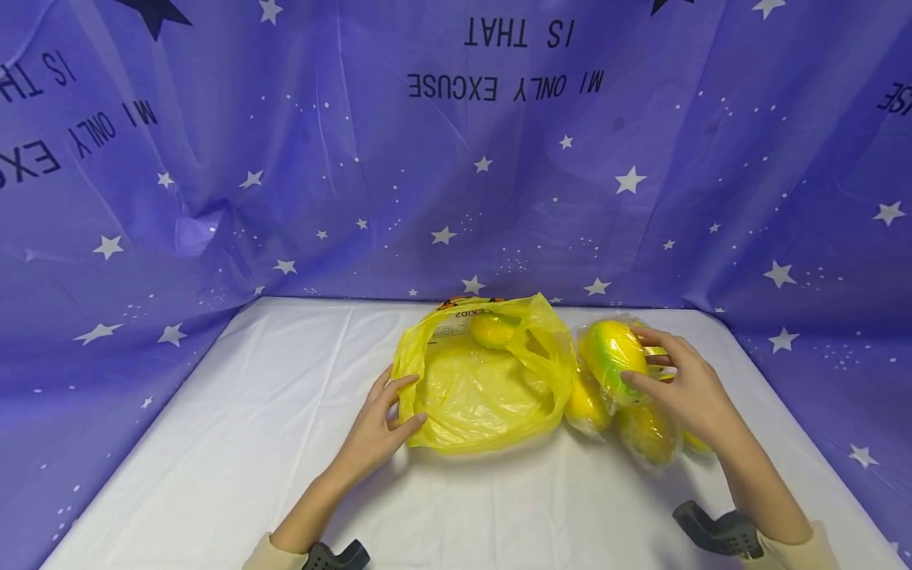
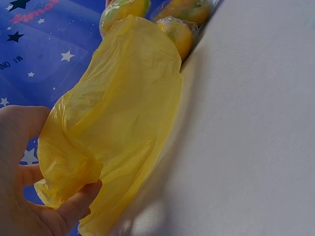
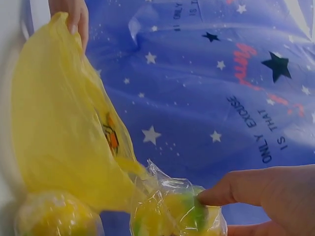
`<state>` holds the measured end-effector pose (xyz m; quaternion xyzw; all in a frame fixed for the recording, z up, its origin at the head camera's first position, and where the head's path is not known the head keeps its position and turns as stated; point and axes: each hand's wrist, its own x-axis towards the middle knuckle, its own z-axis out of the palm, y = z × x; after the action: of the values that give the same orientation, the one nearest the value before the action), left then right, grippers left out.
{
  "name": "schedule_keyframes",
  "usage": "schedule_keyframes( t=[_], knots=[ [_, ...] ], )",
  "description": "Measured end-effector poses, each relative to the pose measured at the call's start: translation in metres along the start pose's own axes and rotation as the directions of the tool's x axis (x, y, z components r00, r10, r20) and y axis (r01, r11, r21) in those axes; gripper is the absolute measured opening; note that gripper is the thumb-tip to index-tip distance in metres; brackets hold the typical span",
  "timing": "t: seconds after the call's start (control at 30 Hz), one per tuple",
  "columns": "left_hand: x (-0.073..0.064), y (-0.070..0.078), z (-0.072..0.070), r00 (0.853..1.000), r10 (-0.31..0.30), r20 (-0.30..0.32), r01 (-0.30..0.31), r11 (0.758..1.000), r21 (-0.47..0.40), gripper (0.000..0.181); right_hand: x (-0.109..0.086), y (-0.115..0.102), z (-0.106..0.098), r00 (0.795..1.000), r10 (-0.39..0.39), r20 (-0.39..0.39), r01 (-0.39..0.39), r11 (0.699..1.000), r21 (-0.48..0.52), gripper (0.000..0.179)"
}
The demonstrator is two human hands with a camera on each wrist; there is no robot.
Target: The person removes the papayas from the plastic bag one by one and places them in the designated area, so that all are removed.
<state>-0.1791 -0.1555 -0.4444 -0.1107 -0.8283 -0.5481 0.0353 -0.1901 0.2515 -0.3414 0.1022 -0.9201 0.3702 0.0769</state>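
A yellow plastic bag point(image 1: 473, 404) stands on the table with its mouth spread wide, and one yellow mango point(image 1: 493, 331) lies inside near the back. My left hand point(image 1: 381, 416) grips the bag's left rim, the plastic bunched between thumb and fingers in the left wrist view. To the right of the bag, my right hand point(image 1: 684, 384) holds a yellow-green mango point(image 1: 614, 360) in clear wrapping, raised above other wrapped fruit. The thumb point(image 3: 216, 192) presses on its wrapper in the right wrist view. Part of the held mango falls outside that view.
Beneath and beside my right hand lie more wrapped mangoes point(image 1: 647, 434), one of them touching the bag's right side point(image 1: 587, 405). A white cloth covers the table point(image 1: 271, 396). Purple star-printed fabric point(image 1: 399, 182) hangs along the back and sides.
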Motion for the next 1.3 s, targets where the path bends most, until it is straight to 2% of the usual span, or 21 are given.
schedule_keyframes(
  t=[0.17, 0.43, 0.57, 0.7, 0.83, 1.07, 1.3],
  knots=[
    [0.000, 0.000, 0.000, 1.000, 0.000, -0.003, 0.000, 1.000, -0.008, 0.057, 0.001, 0.009, -0.007, 0.999, 0.043, 0.006, -0.043, 0.999, -0.021, 0.069],
    [0.000, 0.001, -0.001, 1.000, 0.004, -0.003, -0.004, 1.000, 0.013, 0.056, 0.001, 0.025, -0.014, 0.995, 0.097, -0.032, -0.100, 0.991, -0.092, 0.068],
    [0.000, 0.001, -0.002, 1.000, 0.011, -0.001, -0.011, 1.000, 0.008, 0.057, 0.000, 0.032, -0.018, 0.990, 0.142, -0.023, -0.143, 0.985, -0.094, 0.070],
    [-0.001, 0.003, -0.002, 1.000, 0.014, -0.002, -0.014, 1.000, 0.007, 0.056, 0.002, 0.040, -0.023, 0.988, 0.154, -0.021, -0.156, 0.984, -0.083, 0.070],
    [-0.003, 0.011, -0.003, 1.000, -0.004, -0.009, 0.004, 1.000, 0.014, 0.056, 0.005, 0.051, -0.031, 0.986, 0.165, -0.035, -0.167, 0.984, -0.063, 0.069],
    [-0.010, 0.043, -0.007, 1.000, -0.011, -0.002, 0.011, 1.000, 0.007, 0.054, 0.009, 0.069, -0.042, 0.977, 0.204, -0.059, -0.205, 0.979, -0.014, 0.068],
    [-0.010, 0.040, -0.006, 1.000, -0.002, -0.004, 0.002, 1.000, 0.001, 0.053, 0.014, 0.077, -0.049, 0.970, 0.230, -0.078, -0.230, 0.973, 0.010, 0.069]
  ],
)
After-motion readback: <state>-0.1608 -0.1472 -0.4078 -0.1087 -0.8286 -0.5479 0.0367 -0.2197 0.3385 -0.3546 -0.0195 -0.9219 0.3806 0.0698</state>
